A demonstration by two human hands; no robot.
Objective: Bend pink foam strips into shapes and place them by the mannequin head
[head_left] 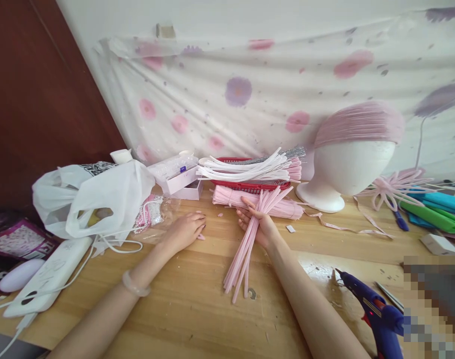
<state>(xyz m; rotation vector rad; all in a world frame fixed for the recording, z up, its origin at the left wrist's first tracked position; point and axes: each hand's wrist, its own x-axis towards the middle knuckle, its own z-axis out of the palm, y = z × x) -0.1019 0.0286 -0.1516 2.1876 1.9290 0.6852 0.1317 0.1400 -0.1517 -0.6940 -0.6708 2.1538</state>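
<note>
My right hand (262,224) is closed around a loose bunch of pink pipe cleaners (240,267), which slants down toward me and fans out at both ends. Just behind that hand lies a thick tied bundle of pink pipe cleaners (227,196). Palm down on the wooden table, my left hand (185,232) rests with its fingers extended. A small pink scrap (201,237) sits at its thumb side. The red basket (245,186) beyond holds white pipe cleaners (242,168), with pink and silver ones among them.
At left are a white plastic bag (111,199), a power strip (48,276) and cables. White boxes (178,179) stand behind. On the right are a foam head (356,167) with a pink wrapped cap, a pink looped flower (387,192) and a blue glue gun (377,304).
</note>
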